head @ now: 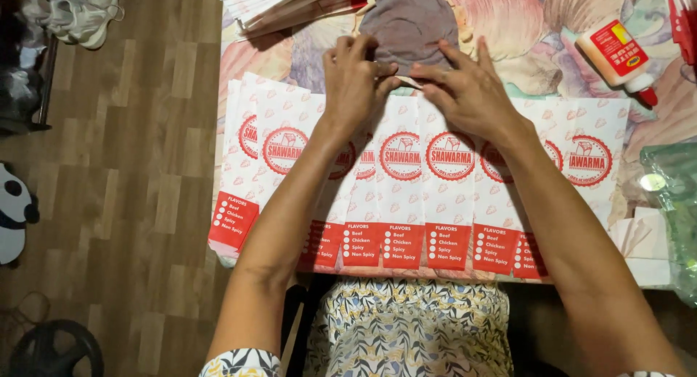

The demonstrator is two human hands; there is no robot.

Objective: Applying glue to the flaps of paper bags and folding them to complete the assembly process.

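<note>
Our left hand [356,76] and right hand [465,90] pinch top edges of overlapped white-red paper sleeves [403,181], fanned along table's [537,58] near edge.

White-red printed paper sleeves [425,195] fanned overlapping on table edge, tops apparently folded.

Warm, even indoor light, soft shadows under the forearms, sharp focus, dimmer floor at left.
</note>
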